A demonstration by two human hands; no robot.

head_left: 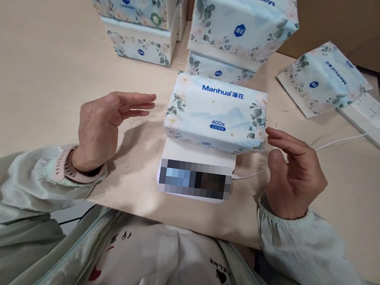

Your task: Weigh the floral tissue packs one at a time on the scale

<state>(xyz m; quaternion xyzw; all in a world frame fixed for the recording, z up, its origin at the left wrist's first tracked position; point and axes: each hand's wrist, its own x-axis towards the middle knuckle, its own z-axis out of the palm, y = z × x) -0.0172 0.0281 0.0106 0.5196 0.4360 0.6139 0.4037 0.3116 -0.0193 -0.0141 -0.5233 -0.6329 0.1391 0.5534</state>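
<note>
On the pale wood-grain surface (44, 76), near the person's edge of it, the light-blue-and-white floral soft tissue pack (217, 111) marked "Manhua" lies on the rear part of a flat white plastic device (198, 154). Pixelated front panel (195, 179), unreadable.

Risks, as judged. Pack's right end overhangs the device, so a bump there could slide, turn or tip it. Likeliest cause: the right hand (293, 177), fingertips right at that end; contact or tiny gap, can't tell. Left hand (103, 124) gives no counter-support, clearly apart from the pack's left end. Thin white cable (340, 143) plugs into the device's right side and passes behind the right hand; a snag could drag the device and shift the pack. A shove away from the body could run the pack into the tall stack of blue-and-white floral tissue packs (244, 19) just behind; whether they touch already, can't tell.

Pose: both forearms reach in from the near edge, one on each side of the device, hands facing each other. Left fingers straight, slightly parted, aimed at the pack; pinching nothing, thumb not clear. Right fingers extended inward and close together, thumb apart and bent below them; no grip on anything. Pink wristband (62, 163) over the left cuff; pale green sleeves gathered at both wrists.
</note>
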